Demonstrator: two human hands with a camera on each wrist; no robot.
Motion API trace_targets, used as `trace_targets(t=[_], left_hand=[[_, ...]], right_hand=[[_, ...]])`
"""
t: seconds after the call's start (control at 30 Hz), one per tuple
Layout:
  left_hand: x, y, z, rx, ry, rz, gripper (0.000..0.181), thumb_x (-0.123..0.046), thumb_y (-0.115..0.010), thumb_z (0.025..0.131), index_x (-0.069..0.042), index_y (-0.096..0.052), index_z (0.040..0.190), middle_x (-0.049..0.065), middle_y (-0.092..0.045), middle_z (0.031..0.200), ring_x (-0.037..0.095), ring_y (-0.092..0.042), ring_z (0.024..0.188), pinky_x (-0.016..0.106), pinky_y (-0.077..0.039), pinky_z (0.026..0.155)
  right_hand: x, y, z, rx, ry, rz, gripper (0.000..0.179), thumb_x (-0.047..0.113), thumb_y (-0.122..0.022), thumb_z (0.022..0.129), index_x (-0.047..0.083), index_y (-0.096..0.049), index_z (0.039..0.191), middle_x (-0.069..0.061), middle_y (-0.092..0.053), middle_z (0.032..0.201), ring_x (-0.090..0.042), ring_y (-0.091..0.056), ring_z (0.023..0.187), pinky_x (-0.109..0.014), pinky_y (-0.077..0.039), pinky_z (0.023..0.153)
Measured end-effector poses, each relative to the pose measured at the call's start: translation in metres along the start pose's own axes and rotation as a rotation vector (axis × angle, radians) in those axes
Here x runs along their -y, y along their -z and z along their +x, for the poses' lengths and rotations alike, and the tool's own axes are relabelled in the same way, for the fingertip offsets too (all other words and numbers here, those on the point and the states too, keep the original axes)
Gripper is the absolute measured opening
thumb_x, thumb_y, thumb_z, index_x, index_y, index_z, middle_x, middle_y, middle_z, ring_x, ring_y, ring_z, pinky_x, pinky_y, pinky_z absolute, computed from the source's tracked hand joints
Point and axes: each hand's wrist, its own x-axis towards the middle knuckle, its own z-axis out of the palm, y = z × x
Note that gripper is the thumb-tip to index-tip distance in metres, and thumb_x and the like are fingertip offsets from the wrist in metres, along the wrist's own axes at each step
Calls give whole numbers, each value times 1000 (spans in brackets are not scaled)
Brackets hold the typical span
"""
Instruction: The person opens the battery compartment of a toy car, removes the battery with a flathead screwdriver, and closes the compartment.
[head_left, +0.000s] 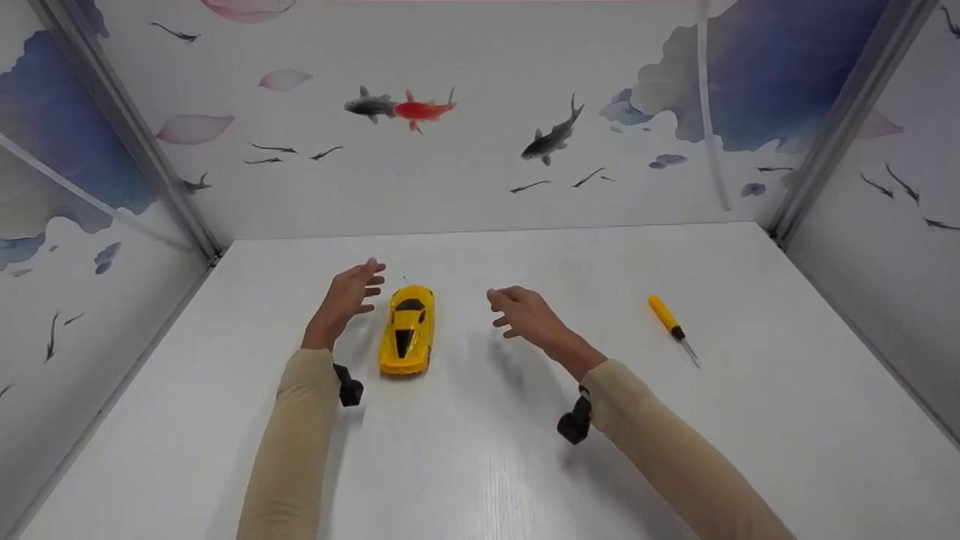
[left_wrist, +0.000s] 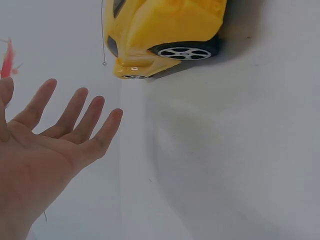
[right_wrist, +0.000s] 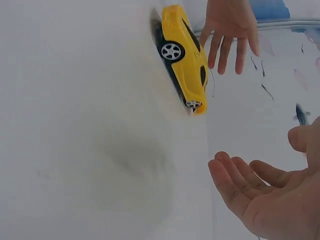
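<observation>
A yellow toy car [head_left: 406,334] with dark windows and a thin antenna stands on the white table. My left hand [head_left: 349,294] hovers just left of it, fingers spread and apart from the car; in the left wrist view the palm of that hand [left_wrist: 47,145] is bare beneath the car's side [left_wrist: 175,25]. On the car's other side, farther off, my right hand [head_left: 525,315] hangs above the table with loosely bent fingers and nothing in them. The right wrist view shows this hand [right_wrist: 275,195] empty too, with the car [right_wrist: 185,60] beyond it.
A screwdriver [head_left: 667,318] with a yellow and black handle lies on the table to the right of my right hand. White panels [head_left: 465,187] printed with fish and petals enclose the table [head_left: 480,465] at the back and both sides. Each wrist carries a small black camera [head_left: 575,421].
</observation>
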Motion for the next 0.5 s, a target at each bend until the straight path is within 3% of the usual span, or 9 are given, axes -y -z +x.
trace_targets(t=[0.27, 0.5], left_hand=[[14, -12, 8, -50, 112, -41, 48, -37, -40, 108, -15, -44, 151, 14, -46, 153, 31, -48, 139, 45, -44, 114], [17, -18, 11, -46, 175, -49, 49, -32, -47, 106, -18, -42, 153, 13, -45, 154, 29, -52, 133, 42, -50, 109]], right_hand=[[-4, -40, 10, 43, -230, 186, 57, 39, -53, 103, 2, -44, 146, -15, -60, 138, -25, -65, 119, -35, -56, 98], [-10, -61, 10, 125, -316, 376, 59, 30, -55, 102, 0, -39, 150, -19, -58, 141, -27, -67, 118, -35, -58, 95]])
